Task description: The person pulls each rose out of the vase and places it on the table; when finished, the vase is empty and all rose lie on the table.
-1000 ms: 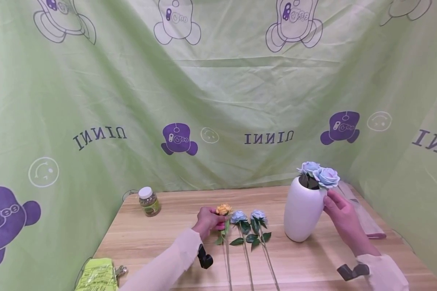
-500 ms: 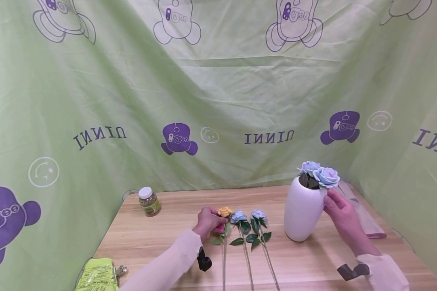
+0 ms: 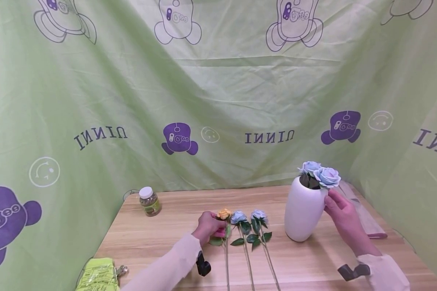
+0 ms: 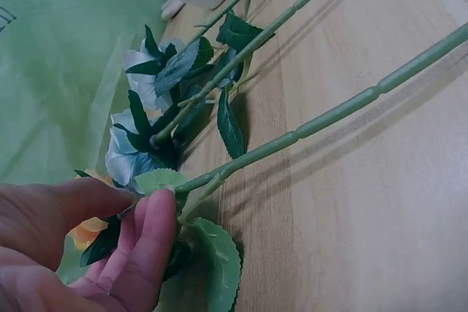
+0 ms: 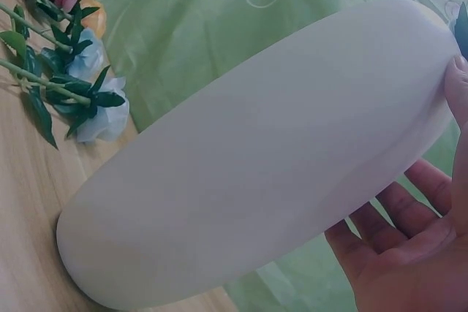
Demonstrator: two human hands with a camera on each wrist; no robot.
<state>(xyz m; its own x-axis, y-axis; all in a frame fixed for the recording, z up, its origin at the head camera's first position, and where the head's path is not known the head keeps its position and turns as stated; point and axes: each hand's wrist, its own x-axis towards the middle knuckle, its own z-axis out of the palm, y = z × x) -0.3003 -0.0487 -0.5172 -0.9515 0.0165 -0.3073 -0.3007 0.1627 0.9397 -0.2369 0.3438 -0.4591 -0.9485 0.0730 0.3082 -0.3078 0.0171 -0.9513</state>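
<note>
My left hand [image 3: 208,228] pinches the stem of an orange rose [image 3: 223,214] just under its bloom; in the left wrist view thumb and fingertips meet at the stem [image 4: 292,137]. To its right lie two blue roses, one [image 3: 238,217] beside the orange bloom and another [image 3: 258,215] farther right, stems toward the front edge. A white vase [image 3: 303,212] stands at the right with blue roses [image 3: 326,177] in its mouth. My right hand [image 3: 343,216] holds the vase's right side near the rim, thumb on the wall in the right wrist view.
A jar with a white lid [image 3: 150,201] stands at the back left of the wooden table [image 3: 182,202]. A yellow-green packet [image 3: 97,275] lies at the front left. Behind the vase, a folded cloth [image 3: 364,214] lies along the right side. A green curtain [image 3: 218,81] hangs behind.
My left hand has shifted slightly toward me, and the orange rose's bloom has dropped a little while its stem swung left and partly back. My right hand and the vase have stayed put.
</note>
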